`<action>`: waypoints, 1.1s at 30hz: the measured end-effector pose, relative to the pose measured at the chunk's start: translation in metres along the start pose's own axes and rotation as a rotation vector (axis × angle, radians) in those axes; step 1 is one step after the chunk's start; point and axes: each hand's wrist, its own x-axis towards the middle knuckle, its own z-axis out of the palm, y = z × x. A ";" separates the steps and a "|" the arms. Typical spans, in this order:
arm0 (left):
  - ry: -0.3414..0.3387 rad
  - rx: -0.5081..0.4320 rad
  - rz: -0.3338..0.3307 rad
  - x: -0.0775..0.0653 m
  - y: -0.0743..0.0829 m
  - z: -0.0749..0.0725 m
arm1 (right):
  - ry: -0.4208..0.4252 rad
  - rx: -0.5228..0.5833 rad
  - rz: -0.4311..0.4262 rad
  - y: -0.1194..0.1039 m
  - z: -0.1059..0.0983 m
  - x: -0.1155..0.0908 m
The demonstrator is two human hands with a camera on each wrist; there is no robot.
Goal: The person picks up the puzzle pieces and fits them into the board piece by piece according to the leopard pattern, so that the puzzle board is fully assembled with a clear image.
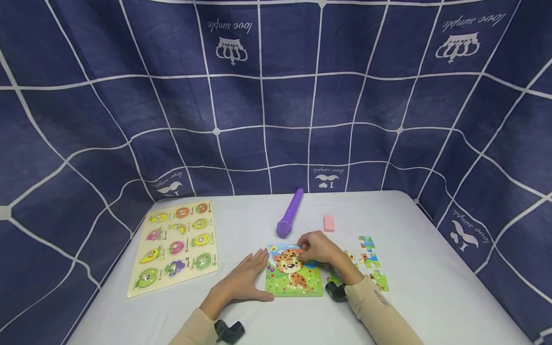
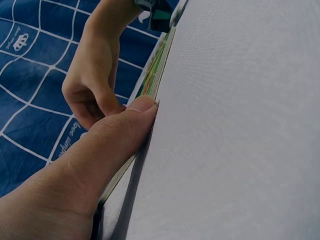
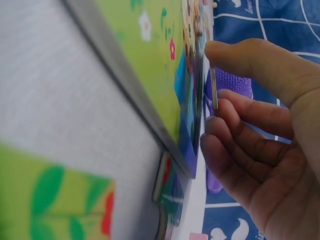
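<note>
A square leopard jigsaw board (image 1: 278, 286) lies between the hands, with a spotted cub on a green field. My left hand (image 1: 243, 280) rests along its left side, fingers extended and apart; in the left wrist view the thumb (image 2: 112, 137) lies against the board's edge. Over the board's upper right part, my right hand (image 1: 321, 250) pinches a thin puzzle piece (image 3: 215, 90) between thumb and fingers. That piece is seen edge-on in the right wrist view, so its picture is hidden. Several loose puzzle pieces (image 1: 370, 261) lie right of the board, some partly behind the right forearm.
A fruit puzzle board (image 1: 189, 242) lies at the left of the white table. Beyond the jigsaw board are a purple toy microphone (image 1: 291, 213) and a pink block (image 1: 329, 224). A blue checked curtain (image 1: 284, 100) stands behind the table.
</note>
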 end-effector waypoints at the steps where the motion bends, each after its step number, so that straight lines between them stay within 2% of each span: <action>1: 0.000 -0.001 0.000 0.000 0.000 0.000 | -0.001 -0.006 0.001 -0.001 0.000 0.001; 33: -0.003 0.011 -0.003 0.000 -0.001 0.002 | -0.060 -0.035 0.021 0.000 0.004 0.008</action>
